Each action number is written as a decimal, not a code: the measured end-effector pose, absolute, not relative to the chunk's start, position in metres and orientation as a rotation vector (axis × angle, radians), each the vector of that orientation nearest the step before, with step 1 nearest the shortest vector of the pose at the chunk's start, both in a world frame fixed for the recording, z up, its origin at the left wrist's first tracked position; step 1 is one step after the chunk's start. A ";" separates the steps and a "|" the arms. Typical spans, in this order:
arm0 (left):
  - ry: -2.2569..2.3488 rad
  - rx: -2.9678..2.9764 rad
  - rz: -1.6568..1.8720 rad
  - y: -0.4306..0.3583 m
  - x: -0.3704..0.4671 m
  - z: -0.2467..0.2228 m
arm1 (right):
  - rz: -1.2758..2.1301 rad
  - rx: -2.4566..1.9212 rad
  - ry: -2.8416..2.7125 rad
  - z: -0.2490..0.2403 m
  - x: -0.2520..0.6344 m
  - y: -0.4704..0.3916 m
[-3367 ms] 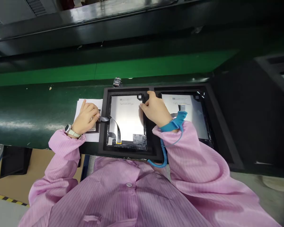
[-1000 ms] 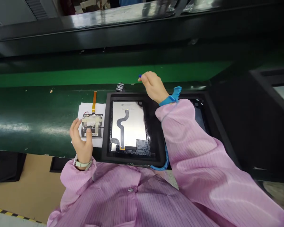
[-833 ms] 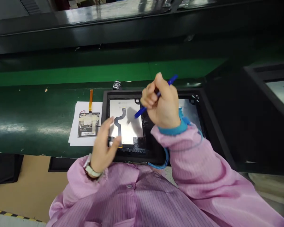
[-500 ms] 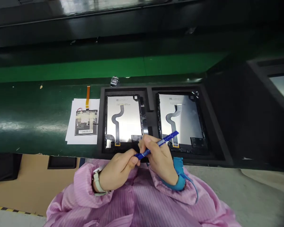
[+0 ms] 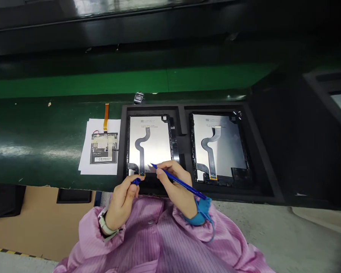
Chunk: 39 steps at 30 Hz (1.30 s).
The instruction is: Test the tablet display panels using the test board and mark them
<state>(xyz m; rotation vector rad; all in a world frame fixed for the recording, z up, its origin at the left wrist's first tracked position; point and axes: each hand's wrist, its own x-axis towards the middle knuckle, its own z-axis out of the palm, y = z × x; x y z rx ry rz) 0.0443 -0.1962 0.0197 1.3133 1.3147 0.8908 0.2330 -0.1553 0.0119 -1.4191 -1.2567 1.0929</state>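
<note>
Between the fingers of my right hand [image 5: 179, 185] is a blue pen [image 5: 184, 185], its uncovered tip pointing up and left over the lower part of the left display panel [image 5: 159, 148]. Whether the tip touches the panel I cannot tell. My left hand [image 5: 122, 199] pinches the blue pen cap [image 5: 136, 181] near the panel's lower edge, beside the grey ribbon cable [image 5: 141, 155]. A second display panel [image 5: 201, 151] with a similar cable lies to the right. Both panels rest in a black foam tray [image 5: 182, 110].
Left of the tray, a circuit board assembly [image 5: 104, 149] with an orange flex cable [image 5: 106, 113] lies on white paper [image 5: 85, 163]. A small metallic part [image 5: 138, 98] sits behind the tray on the green table surface [image 5: 39, 132]. Another black tray [image 5: 309, 81] stands far right.
The cap has come off the pen and is in my left hand, which moved left. My right hand has turned the pen so its tip points toward the left panel.
</note>
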 end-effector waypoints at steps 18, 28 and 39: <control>1.376 1.622 0.929 -0.192 0.050 0.008 | 1.329 -1.396 -1.136 -0.001 0.231 -0.155; 1.320 1.671 0.812 -0.189 0.053 0.013 | 1.726 -0.992 -0.975 -0.001 0.232 -0.160; 1.065 1.823 0.640 -0.206 0.071 0.033 | 1.201 -0.954 -1.474 -0.005 0.222 -0.193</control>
